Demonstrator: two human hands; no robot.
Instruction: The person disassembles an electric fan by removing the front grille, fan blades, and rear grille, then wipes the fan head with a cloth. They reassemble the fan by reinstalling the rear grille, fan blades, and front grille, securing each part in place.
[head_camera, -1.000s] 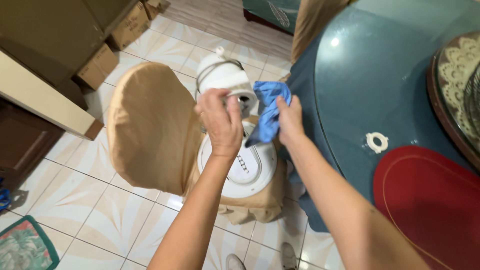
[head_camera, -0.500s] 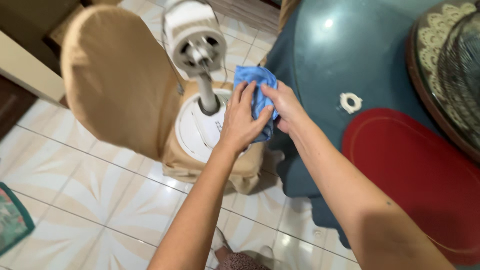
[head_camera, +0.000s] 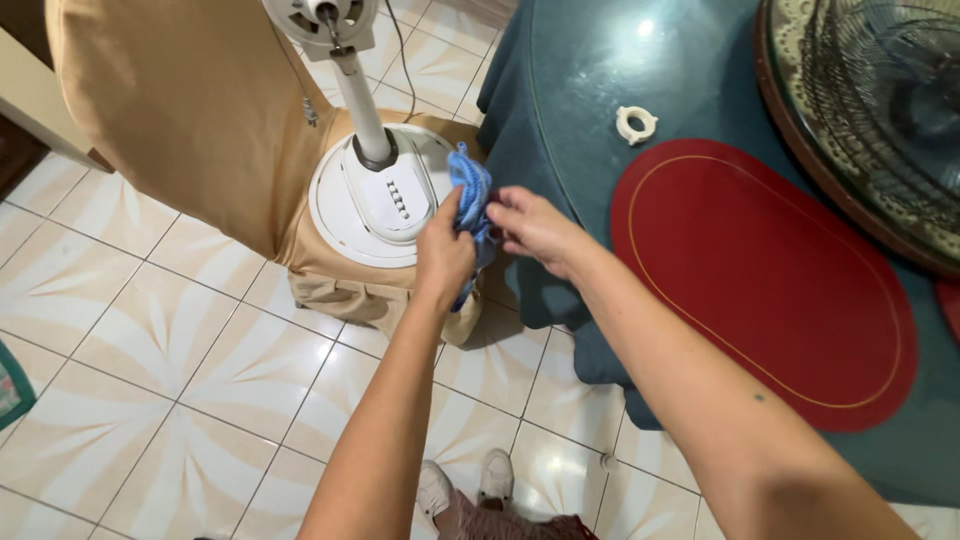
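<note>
A crumpled blue cloth (head_camera: 470, 185) is held between my left hand (head_camera: 445, 255) and my right hand (head_camera: 535, 228), both gripping it above the front of a chair seat. On that seat stands a white fan base (head_camera: 365, 205) with a row of buttons, its pole (head_camera: 362, 105) rising to the motor head (head_camera: 320, 18) at the top edge. The cloth hangs just right of the base, apart from the pole.
The chair (head_camera: 190, 110) wears a tan cover. To the right a round table with a teal cloth under glass (head_camera: 580, 90) carries a red oval placemat (head_camera: 760, 280), a small white plastic ring (head_camera: 636, 124) and a wire fan guard (head_camera: 880, 90). Tiled floor (head_camera: 150, 380) below.
The view has shifted back and down. Both hands with the blue cloth have come away from the fan head and pole and now sit lower, beside the base.
</note>
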